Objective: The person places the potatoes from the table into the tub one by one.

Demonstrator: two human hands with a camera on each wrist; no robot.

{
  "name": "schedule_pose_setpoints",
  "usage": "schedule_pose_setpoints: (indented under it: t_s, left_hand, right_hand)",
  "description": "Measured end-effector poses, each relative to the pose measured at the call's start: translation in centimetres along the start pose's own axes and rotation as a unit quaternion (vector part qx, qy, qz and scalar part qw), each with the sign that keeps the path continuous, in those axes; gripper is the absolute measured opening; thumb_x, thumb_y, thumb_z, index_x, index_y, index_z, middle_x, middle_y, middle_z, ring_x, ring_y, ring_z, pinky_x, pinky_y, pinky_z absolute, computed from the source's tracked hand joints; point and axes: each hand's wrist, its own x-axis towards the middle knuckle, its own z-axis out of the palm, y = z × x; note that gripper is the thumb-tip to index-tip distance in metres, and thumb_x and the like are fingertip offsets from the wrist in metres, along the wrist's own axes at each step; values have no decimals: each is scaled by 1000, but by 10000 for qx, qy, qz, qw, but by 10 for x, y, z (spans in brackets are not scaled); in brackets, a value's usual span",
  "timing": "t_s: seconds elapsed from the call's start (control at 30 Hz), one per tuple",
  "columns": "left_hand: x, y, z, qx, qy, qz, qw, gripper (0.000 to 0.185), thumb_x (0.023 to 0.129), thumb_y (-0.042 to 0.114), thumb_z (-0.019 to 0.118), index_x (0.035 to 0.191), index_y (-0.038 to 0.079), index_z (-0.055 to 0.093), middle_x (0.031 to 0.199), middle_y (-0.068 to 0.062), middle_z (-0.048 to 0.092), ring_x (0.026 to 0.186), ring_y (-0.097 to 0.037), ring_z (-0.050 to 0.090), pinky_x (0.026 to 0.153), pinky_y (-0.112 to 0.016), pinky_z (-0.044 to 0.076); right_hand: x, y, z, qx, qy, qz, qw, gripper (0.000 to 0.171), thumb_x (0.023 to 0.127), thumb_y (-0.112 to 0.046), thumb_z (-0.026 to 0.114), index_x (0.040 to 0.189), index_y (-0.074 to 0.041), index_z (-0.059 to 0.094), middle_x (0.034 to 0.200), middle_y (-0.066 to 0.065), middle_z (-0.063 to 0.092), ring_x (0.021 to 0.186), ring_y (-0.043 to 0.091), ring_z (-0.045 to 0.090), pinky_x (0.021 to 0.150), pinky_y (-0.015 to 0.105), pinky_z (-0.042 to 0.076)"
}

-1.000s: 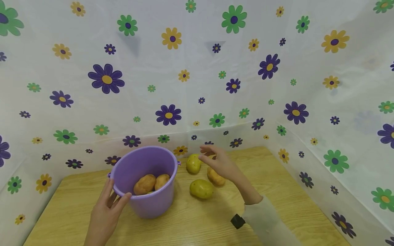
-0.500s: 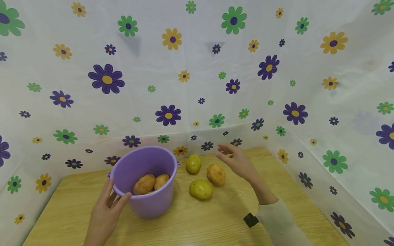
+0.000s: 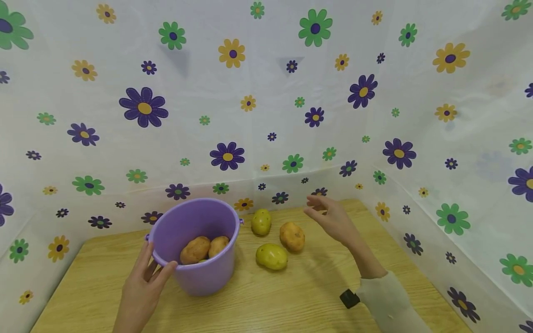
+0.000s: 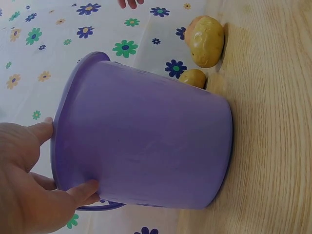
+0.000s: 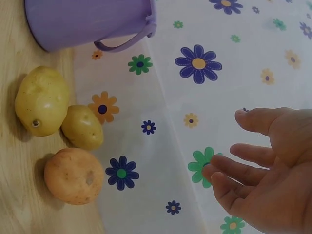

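Note:
A purple bucket (image 3: 195,245) stands on the wooden table (image 3: 291,296) with two brown potatoes (image 3: 195,249) inside. My left hand (image 3: 145,273) grips its near rim (image 4: 56,146), thumb on the inside. Three potatoes lie to its right: a yellow one (image 3: 272,256) in front, a smaller yellow one (image 3: 261,221) behind, a brown one (image 3: 292,236) to the right. My right hand (image 3: 329,217) hovers empty above and right of the brown potato (image 5: 73,176), fingers relaxed and spread (image 5: 243,165).
White sheets printed with flowers (image 3: 250,115) wall the table at the back and on both sides. Bare wood lies in front of the bucket (image 4: 146,146) and at the right near the side sheet.
My right hand has drawn back to the right, away from the potatoes, uncovering the brown one. The left hand and the bucket have stayed put.

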Motion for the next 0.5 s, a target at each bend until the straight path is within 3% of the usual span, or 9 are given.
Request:
schedule_pose_setpoints:
  t_s: [0.5]
  left_hand:
    - [2, 0, -1, 57, -75, -191, 9998, 94, 100, 35, 70, 166, 16, 6, 171, 1, -3, 151, -44, 26, 102, -10, 41]
  right_hand:
    - [-10, 29, 31, -57, -103, 255, 9996, 44, 102, -18, 69, 136, 9, 60, 124, 26, 68, 109, 39, 67, 87, 49, 64]
